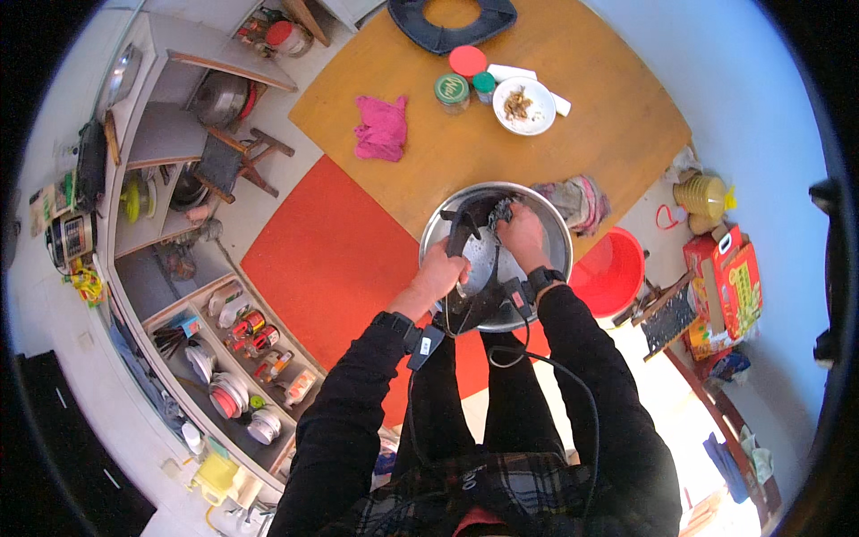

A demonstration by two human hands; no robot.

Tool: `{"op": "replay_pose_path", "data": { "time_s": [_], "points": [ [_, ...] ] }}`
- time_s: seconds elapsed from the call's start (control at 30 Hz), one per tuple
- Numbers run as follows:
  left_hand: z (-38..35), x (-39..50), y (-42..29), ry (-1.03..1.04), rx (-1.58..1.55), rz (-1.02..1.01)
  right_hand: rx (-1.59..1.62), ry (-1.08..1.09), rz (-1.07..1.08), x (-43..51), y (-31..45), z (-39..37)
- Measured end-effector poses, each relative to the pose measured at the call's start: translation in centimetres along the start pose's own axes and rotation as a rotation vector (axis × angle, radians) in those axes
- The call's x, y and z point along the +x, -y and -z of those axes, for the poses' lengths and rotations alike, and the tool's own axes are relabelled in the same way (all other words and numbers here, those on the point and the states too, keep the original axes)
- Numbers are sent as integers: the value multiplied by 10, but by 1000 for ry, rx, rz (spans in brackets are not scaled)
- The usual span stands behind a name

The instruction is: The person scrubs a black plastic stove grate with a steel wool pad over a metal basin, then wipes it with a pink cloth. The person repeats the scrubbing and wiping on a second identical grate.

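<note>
A round stainless-steel basin (562, 268) stands at the table's near edge, with soapy water (480, 258) in it. My left hand (443, 272) grips a dark metal piece with short prongs (460, 228), which looks like a stove pan support and leans inside the basin. Its lower part is hard to make out. In my right hand (525, 231) is a grey scouring pad (500, 211), held against the dark inner side of the basin or piece; which one I cannot tell. A striped cloth (580, 205) lies just right of the basin.
The wooden table (429, 144) bears a pink cloth (381, 127), lidded jars (451, 90), a white bowl with food scraps (540, 117) and a black ring-shaped piece (436, 37). A red bucket (614, 268) stands at the right. Open shelves (168, 127) line the left side.
</note>
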State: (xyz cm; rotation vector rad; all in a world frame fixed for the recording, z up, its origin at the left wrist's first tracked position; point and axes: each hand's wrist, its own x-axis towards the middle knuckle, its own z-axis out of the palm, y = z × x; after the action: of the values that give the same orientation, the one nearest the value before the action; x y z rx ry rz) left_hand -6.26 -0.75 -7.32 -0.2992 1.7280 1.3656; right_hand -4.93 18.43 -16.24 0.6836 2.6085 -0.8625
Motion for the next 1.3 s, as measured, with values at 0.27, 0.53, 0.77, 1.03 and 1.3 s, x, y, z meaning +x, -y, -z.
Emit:
{"op": "replay_pose_path", "data": {
  "time_s": [0.27,0.53,0.77,1.03,1.3],
  "points": [
    [0,-9,-14,10,-184,67,418,-101,-279,-38,-24,18],
    [16,-13,-23,22,-286,147,16,47,-133,-49,-64,-19],
    [16,-9,-28,21,-208,153,333,-188,84,-15,-47,-9],
    [5,-8,-27,6,-167,123,232,-9,5,20,-3,-17],
    [-4,-9,-27,-73,-194,125,553,-257,159,-37,46,-20]
  ]
}}
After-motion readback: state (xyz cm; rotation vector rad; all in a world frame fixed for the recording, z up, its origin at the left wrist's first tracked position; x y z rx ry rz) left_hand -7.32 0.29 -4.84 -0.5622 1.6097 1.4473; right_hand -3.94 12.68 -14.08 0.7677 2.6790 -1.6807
